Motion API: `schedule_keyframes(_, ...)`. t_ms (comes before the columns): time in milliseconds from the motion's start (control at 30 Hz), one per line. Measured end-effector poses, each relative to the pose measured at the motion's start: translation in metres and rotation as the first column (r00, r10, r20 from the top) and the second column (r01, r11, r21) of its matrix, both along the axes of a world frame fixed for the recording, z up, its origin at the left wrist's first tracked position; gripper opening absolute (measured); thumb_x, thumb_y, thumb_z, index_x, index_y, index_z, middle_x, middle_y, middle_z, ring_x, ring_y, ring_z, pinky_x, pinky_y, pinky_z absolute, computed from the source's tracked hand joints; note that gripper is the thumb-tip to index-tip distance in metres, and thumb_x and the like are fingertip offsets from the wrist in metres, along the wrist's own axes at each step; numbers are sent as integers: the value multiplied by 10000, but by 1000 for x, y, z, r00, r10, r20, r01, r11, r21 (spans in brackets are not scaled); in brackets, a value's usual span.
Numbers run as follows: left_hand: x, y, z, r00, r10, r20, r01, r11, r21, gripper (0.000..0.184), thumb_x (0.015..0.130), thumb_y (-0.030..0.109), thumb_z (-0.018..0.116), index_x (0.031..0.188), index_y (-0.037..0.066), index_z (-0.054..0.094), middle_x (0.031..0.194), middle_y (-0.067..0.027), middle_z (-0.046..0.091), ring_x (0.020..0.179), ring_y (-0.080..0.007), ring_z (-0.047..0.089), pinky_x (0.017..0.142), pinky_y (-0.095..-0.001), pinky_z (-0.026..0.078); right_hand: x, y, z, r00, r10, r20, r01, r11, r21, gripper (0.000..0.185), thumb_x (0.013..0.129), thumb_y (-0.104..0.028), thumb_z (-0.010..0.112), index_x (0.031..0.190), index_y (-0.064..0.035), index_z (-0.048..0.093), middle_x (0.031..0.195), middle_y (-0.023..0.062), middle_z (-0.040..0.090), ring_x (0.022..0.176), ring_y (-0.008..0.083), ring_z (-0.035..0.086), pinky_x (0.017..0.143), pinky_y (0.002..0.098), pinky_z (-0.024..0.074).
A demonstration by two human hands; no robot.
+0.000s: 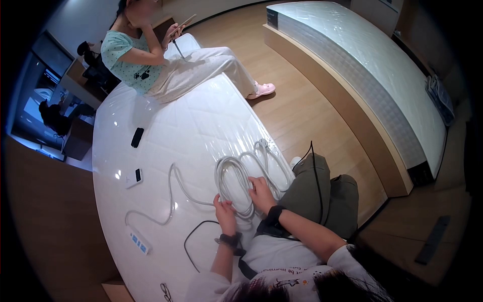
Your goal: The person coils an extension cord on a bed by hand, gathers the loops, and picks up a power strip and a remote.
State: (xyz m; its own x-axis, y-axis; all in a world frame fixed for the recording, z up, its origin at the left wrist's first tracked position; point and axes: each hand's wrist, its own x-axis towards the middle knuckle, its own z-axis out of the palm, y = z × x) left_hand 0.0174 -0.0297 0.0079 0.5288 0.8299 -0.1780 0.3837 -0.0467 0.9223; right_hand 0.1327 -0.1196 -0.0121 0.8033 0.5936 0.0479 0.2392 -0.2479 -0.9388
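A white extension cord lies in a loose oval coil [232, 173] on the plastic-wrapped mattress [151, 191]. My left hand [225, 209] grips the near left side of the coil, fingers curled at its strands. On the right side of the coil, my right hand [261, 194] has its fingers bent around the strands. Further loops [274, 171] spread out to the right, by the mattress edge. From the coil, a single length runs left to the power strip [139, 242], which has blue-marked sockets. Black bands circle both my wrists.
A black object [137, 137] and a small white device [135, 178] lie on the mattress. Near my left arm curves a thin black cable [187, 241]. Another person [136, 60] sits at the far edge holding a phone. A second wrapped mattress [352, 45] is across the floor.
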Motion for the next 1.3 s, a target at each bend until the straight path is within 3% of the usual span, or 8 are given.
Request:
schedule_keyframes(300,-9,-7,-15,976,-23,-218,101,931,352,286,886,140,408,1074,-72,446,1000,-212,467,924,-350,467,829,-389,376,1,0,-5,998,-1,71,1,1000,7,370,731,2,556,1096,-32,510,979,164,457,890,333,488,780,382,409)
schedule_keyframes(600,-3,-6,-31,952,51,-301,64,931,359,401,876,140,410,1257,17,391,1043,-191,457,942,-341,476,825,-392,385,0,1,7,977,109,185,-108,994,-14,401,690,-59,618,1081,-59,529,1210,205,400,1027,316,460,903,393,361)
schedule_keyframes(700,0,-7,-38,927,95,-363,50,928,370,410,875,147,414,1274,60,384,1070,-178,443,966,-335,471,828,-382,389,-5,3,18,906,90,414,-25,987,-160,414,695,-98,622,1097,-82,526,1201,175,422,1057,301,453,934,423,320)
schedule_keyframes(800,0,-7,-42,919,115,-376,19,943,334,418,883,182,423,1285,77,374,1105,-171,434,1007,-332,456,842,-379,388,-9,11,26,850,249,464,-271,962,-19,389,738,-168,601,1112,-104,518,1171,127,467,1090,266,443,947,437,289)
schedule_keyframes(1000,-6,5,-63,990,122,-70,-119,992,45,449,903,246,408,1271,-5,353,1112,-131,447,1095,-248,413,920,-348,353,-20,7,31,757,616,220,-592,788,-169,452,802,-356,536,1191,-136,463,1202,83,484,1121,220,443,991,494,183)
schedule_keyframes(1100,-10,0,-28,844,345,411,-103,856,-507,413,891,192,424,1239,-24,373,1103,-98,464,1108,-205,406,923,-333,361,-15,4,35,729,682,61,-664,726,-181,525,791,-392,540,1240,-146,424,1218,88,473,1123,230,443,993,504,158)
schedule_keyframes(1200,-16,7,-25,871,350,344,-105,818,-565,370,877,125,433,1218,-14,401,1084,-83,482,1024,-167,461,864,-289,396,-17,3,32,670,712,211,-659,701,-274,573,765,-394,558,1261,-150,409,1250,94,448,1146,240,422,990,511,160)
schedule_keyframes(1300,-36,2,-26,903,369,221,-263,880,-396,274,831,47,492,1101,4,470,983,-54,499,824,-109,479,730,-235,417,-22,7,26,674,703,228,-625,706,-333,610,709,-378,582,1251,-150,419,1290,93,414,1208,253,359,970,542,171)
